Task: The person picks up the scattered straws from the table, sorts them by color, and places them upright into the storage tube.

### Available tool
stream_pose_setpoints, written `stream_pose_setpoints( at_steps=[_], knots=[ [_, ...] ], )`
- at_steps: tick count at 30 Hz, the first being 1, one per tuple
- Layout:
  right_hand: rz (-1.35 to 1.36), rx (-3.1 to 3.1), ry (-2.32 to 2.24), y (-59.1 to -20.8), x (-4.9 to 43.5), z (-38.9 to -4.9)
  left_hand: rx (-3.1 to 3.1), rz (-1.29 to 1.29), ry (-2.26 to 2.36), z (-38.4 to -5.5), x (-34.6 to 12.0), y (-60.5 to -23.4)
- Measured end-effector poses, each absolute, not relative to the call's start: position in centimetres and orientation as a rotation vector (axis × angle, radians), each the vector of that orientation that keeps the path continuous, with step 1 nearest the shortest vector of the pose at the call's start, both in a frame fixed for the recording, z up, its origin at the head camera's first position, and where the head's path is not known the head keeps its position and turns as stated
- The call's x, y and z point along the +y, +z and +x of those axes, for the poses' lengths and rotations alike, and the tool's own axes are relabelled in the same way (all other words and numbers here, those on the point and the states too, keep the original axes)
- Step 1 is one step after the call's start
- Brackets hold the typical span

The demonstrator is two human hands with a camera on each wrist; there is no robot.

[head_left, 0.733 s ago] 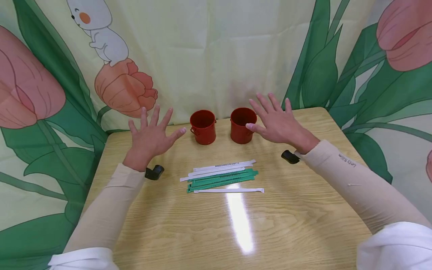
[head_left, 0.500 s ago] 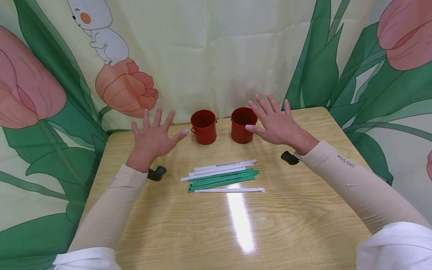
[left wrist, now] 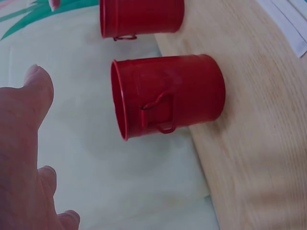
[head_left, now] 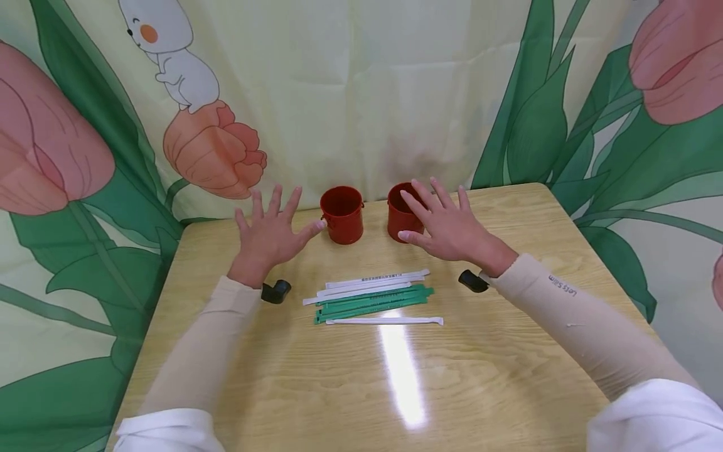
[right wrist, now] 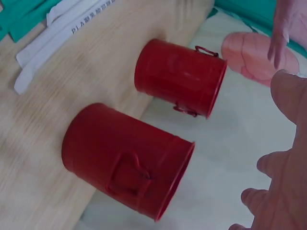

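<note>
Two red buckets with small side handles stand upright at the table's back edge: a left bucket [head_left: 343, 216] and a right bucket [head_left: 402, 216]. My left hand [head_left: 270, 238] hovers with spread fingers left of the left bucket, its thumb tip overlapping that bucket's edge in the head view. Over the right side of the right bucket is my right hand [head_left: 452, 229], fingers spread, holding nothing. In front of the buckets lie paper-wrapped straws: several white straws [head_left: 367, 287], several green straws [head_left: 373, 303] and a lone white straw [head_left: 390, 321] nearest me.
The wooden table [head_left: 327, 383] carries a bright light reflection at its middle front. Directly behind the buckets hangs a printed curtain [head_left: 316, 94] with tulips and a white animal. Black wrist mounts [head_left: 275, 292] stick out beneath both wrists.
Both hands have moved inward and slightly nearer to me, the left going right and the right going left. The buckets and straws keep their places on the table.
</note>
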State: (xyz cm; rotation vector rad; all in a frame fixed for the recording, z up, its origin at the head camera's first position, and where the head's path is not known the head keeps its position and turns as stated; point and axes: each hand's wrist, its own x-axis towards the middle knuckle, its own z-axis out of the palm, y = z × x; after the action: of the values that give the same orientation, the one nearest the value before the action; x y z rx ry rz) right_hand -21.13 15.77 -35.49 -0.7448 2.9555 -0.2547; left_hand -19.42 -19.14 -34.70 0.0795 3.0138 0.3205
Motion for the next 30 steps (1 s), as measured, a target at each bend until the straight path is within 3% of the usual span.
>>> stream_pose_setpoints(
  at_steps=[30],
  knots=[
    [-0.924,2.921,-0.29,-38.2,13.9,-18.1,3.056,0.108,0.423,-21.5,-16.7,-38.7]
  ],
)
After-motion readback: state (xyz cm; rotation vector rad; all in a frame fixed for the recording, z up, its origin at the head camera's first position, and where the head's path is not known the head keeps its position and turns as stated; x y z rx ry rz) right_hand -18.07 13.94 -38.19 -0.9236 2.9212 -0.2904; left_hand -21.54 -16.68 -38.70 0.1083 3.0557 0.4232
